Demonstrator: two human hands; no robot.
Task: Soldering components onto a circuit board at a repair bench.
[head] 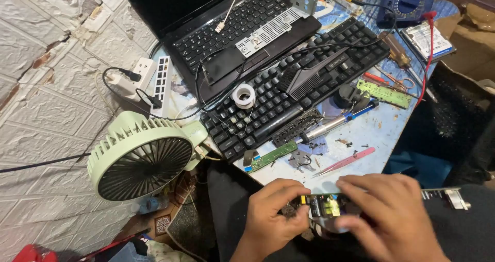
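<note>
Small circuit board (pixel 326 206) pinched at bottom centre between left hand (pixel 270 215) and right hand (pixel 392 213), fingers closed on its edges. Could slip off the table edge (pixel 289 177) (grip partly blurred); pink tweezers (pixel 344 162) just above, easily knocked.

A matt black plastic keyboard (pixel 296 89) lies mid-table. Just left of it stands a pale green fan of smooth, matt plastic (pixel 142 156). Below the keyboard lie a shiny metal soldering iron with a blue handle (pixel 337 122) and glossy pink tweezers (pixel 344 161). Beyond the fan, the white wall (pixel 46 51) looks rough — cracked and peeling.
</note>
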